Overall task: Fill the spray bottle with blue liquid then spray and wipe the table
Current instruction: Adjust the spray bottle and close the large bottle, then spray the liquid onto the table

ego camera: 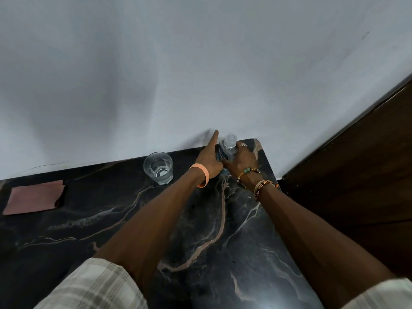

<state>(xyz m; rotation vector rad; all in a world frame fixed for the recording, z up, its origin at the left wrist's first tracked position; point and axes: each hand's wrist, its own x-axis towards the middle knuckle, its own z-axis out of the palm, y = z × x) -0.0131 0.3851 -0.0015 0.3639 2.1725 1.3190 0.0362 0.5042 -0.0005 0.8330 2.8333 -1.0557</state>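
A bottle (225, 151) with a clear cap (230, 140) and a blue label is gripped by both hands at the far right corner of a dark marbled table (200, 230), close against a white wall (178, 63). Its left side is clasped by the left hand (209, 162), the index finger held out straight toward the wall and the other fingers closed on the bottle; an orange wristband (202, 176) is worn at that wrist. Its right side is grasped by the right hand (242, 159), fingers wrapped about the body, with a beaded bracelet (248, 171) at the wrist. A glass (158, 168) holding a little clear liquid is stood just left of the hands. A folded reddish cloth (35, 197) is laid well apart, near the table's left edge. Dark wood panelling (356, 163) is seen at right.
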